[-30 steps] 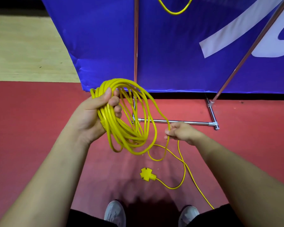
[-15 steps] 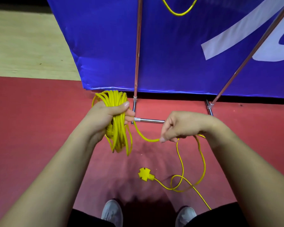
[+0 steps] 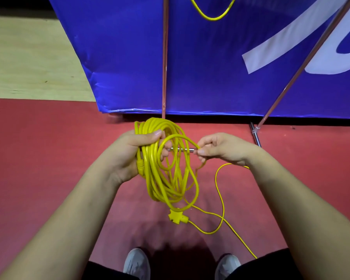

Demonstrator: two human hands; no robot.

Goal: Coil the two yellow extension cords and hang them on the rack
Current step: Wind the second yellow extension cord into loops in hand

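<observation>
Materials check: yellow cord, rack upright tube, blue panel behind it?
yellow cord: likely soft plastic or rubber jacket, smooth, slight sheen; bends into tight loops.
rack upright tube: metal, polished; mirror-like glints.
blue panel: probably coated fabric or vinyl; creases, soft gloss.

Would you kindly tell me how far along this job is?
Seemingly done: a yellow cord loop hangs above, support unseen. In hand: left hand grips the coil; right hand pinches the next loop. Left: coiling the loose tail and socket end on the floor, then hanging.
</observation>
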